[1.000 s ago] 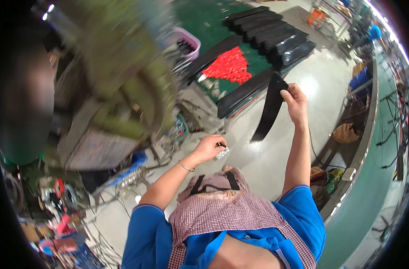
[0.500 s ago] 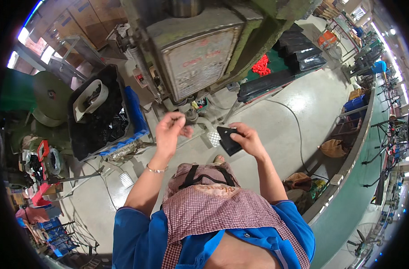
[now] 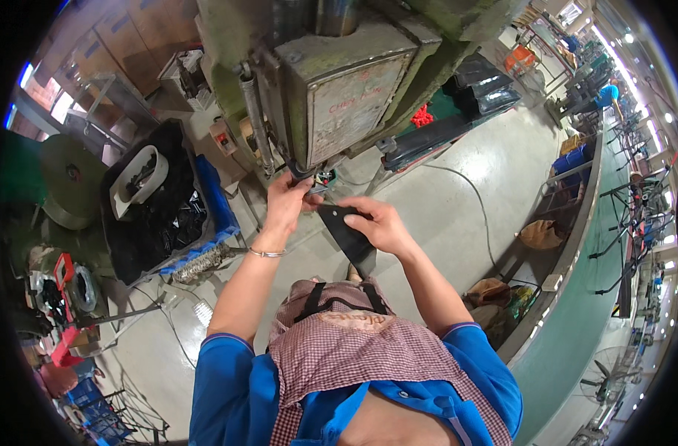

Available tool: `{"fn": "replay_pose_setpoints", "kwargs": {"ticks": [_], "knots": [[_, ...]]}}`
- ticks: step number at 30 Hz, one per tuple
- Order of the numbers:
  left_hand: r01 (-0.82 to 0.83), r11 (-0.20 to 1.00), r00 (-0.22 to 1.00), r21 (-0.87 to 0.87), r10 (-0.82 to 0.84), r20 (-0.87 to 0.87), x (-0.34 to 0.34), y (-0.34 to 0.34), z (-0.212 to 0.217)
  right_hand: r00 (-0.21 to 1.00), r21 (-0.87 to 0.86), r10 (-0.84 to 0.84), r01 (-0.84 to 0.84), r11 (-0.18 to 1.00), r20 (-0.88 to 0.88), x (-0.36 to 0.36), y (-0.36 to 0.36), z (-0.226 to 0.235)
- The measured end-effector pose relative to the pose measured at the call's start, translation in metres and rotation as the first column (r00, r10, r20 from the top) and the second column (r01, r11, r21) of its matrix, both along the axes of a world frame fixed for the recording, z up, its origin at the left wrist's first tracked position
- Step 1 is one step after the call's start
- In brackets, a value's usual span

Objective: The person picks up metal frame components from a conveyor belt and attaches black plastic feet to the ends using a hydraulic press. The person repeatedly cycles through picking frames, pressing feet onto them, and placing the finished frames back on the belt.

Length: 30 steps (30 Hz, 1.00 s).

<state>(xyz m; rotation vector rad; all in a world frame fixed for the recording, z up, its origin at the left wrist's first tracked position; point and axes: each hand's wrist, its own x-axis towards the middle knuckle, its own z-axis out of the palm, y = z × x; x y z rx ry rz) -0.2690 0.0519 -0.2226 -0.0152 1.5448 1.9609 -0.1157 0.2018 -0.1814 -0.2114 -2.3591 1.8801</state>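
A black flat plate point(image 3: 346, 236), roughly triangular with a small hole near its top corner, is gripped between the thumb and fingers of my right hand point(image 3: 382, 224). Its narrow end points down toward my apron. My left hand point(image 3: 283, 207) is raised to the lower end of a worn green press machine point(image 3: 360, 104), its fingers curled by a dark part there. What those fingers hold, if anything, is too small to make out. The two hands are close together, with the plate's upper corner near the left fingertips.
At the left a black bin point(image 3: 177, 256) holds black pieces and a pale curved band point(image 3: 147, 177). Black parts point(image 3: 421, 141) lie on a stand beyond the press, beside red pieces point(image 3: 422, 115). A cable point(image 3: 482, 201) crosses the floor. A long green conveyor point(image 3: 577, 327) runs along the right.
My right hand has carried the black plate leftward and turned it more upright. My left hand has moved up to the lower end of the press. The view has shifted slightly.
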Motion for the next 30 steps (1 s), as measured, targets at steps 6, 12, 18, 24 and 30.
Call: {"fn": "replay_pose_setpoints", "kwargs": {"ticks": [6, 12, 18, 24, 30], "knots": [[-0.03, 0.999, 0.998, 0.013, 0.031, -0.047, 0.002, 0.0, -0.006, 0.972, 0.068, -0.221, 0.227, 0.972, -0.078, -0.054, -0.015, 0.005], [-0.163, 0.984, 0.986, 0.069, 0.164, -0.019, 0.001, 0.005, -0.021, 0.96, 0.114, -0.242, 0.259, 0.959, -0.139, -0.066, -0.011, -0.01], [-0.148, 0.958, 0.985, 0.247, 0.122, 0.118, 0.002, -0.007, -0.016, 0.969, 0.139, -0.193, 0.214, 0.967, -0.151, -0.069, -0.009, -0.049], [-0.189, 0.981, 0.976, -0.05, 0.181, -0.123, 0.031, 0.01, 0.006, 0.949, 0.24, -0.138, 0.209, 0.948, -0.283, -0.066, 0.099, -0.071], [-0.247, 0.968, 0.962, -0.039, 0.241, -0.126, 0.035, 0.006, -0.005, 0.668, 0.549, -0.718, 0.681, 0.484, -0.195, -0.096, 0.327, -0.117]]}}
